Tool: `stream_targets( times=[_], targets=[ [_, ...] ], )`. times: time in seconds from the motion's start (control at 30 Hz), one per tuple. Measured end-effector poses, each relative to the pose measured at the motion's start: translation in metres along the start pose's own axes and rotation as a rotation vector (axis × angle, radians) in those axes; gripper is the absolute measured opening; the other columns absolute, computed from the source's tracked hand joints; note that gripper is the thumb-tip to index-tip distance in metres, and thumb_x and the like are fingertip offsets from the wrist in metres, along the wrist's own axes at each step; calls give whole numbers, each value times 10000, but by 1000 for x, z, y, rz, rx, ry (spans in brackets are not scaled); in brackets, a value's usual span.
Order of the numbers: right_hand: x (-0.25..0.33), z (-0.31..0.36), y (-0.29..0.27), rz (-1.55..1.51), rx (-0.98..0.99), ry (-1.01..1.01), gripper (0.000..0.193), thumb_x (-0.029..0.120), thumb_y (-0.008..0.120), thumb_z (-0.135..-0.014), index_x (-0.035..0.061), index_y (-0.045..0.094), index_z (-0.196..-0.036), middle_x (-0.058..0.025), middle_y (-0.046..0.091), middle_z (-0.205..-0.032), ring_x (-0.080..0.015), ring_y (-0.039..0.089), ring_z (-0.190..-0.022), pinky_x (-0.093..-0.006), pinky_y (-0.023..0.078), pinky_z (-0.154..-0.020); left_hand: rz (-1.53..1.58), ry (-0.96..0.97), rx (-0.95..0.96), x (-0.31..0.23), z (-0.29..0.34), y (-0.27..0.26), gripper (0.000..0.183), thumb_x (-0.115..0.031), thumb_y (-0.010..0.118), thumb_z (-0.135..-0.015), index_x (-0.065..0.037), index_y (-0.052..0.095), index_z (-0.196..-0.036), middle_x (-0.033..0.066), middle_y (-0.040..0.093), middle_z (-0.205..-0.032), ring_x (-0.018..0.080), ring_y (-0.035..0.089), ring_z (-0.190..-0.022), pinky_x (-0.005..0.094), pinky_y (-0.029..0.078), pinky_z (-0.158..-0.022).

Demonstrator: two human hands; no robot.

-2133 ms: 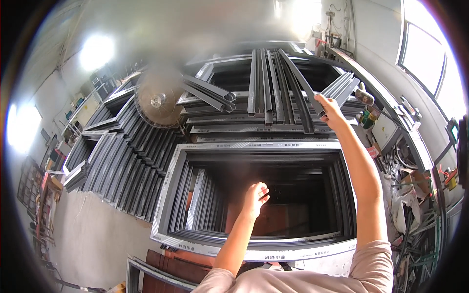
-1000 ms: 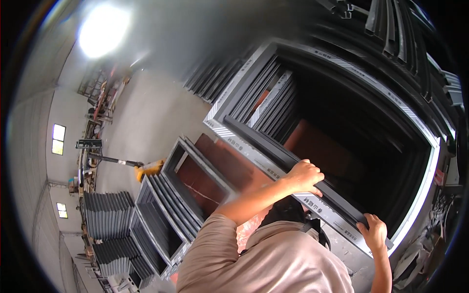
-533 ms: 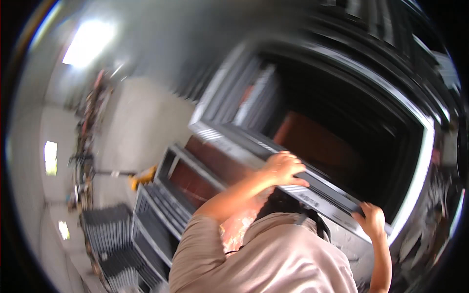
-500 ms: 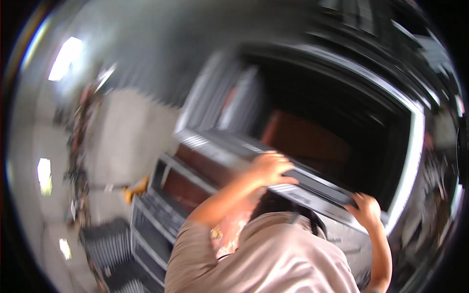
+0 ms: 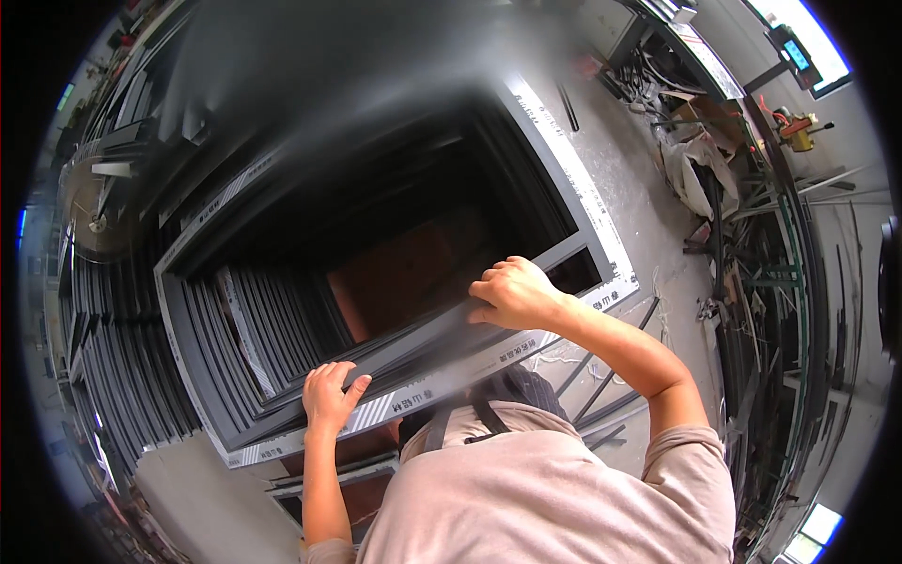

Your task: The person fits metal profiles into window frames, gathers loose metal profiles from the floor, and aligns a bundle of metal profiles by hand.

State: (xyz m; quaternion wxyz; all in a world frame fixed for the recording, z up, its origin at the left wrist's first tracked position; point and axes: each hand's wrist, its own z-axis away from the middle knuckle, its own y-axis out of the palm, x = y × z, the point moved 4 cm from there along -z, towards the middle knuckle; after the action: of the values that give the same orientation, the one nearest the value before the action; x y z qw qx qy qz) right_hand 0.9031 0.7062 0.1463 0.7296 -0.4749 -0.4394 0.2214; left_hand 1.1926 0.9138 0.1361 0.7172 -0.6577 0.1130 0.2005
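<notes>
A large rectangular metal frame (image 5: 451,376), dark grey with white printed film along its edges, stands in front of my body. My left hand (image 5: 327,399) is hooked over its near bar toward the left corner, thumb spread to the right. Farther right, my right hand (image 5: 512,293) grips the inner grey edge of the same near side, its fingers curled and partly hidden. Behind this bar, several similar grey frames (image 5: 272,310) are packed one behind another. Through their openings a reddish-brown panel (image 5: 399,277) shows deep inside. Dark blur covers the far upper part.
Dense stacks of dark frames (image 5: 132,376) line the left. On the right, a cluttered rack (image 5: 780,273) holds long profiles, near a white sack (image 5: 700,174). Loose strips (image 5: 587,399) lie on the grey floor beside the frame. A small screen (image 5: 797,54) stands at upper right.
My view has swung round, so the frame appears tilted the other way. Both hands sit farther left in view, still on its near side, and the right hand is now away from the corner.
</notes>
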Motion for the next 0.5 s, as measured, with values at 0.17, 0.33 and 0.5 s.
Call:
stream_targets(
  times=[0.17,0.33,0.5],
  targets=[
    [-3,-6,8,16,54,-17,411,468,738,-824,76,726,-948,-110,697,-815,-308,687,-870,-439,502,-850,-4,-10,7,1,0,3,574,-598,601,-912,-37,709,-968,120,707,-914,344,656,-962,436,475,-896],
    [-3,-5,10,-16,45,-28,406,474,724,-837,75,718,-914,-124,697,-794,-329,692,-839,-449,525,-796,-17,-26,19,1,3,1,547,-572,621,-906,-37,715,-971,119,709,-915,326,658,-946,427,475,-881],
    [0,1,21,-48,109,10,417,478,730,-830,74,723,-935,-119,693,-783,-326,693,-827,-439,528,-807,-32,-8,12,3,8,7,538,-567,639,-893,-39,720,-947,113,697,-870,316,653,-889,419,473,-842]
  ],
)
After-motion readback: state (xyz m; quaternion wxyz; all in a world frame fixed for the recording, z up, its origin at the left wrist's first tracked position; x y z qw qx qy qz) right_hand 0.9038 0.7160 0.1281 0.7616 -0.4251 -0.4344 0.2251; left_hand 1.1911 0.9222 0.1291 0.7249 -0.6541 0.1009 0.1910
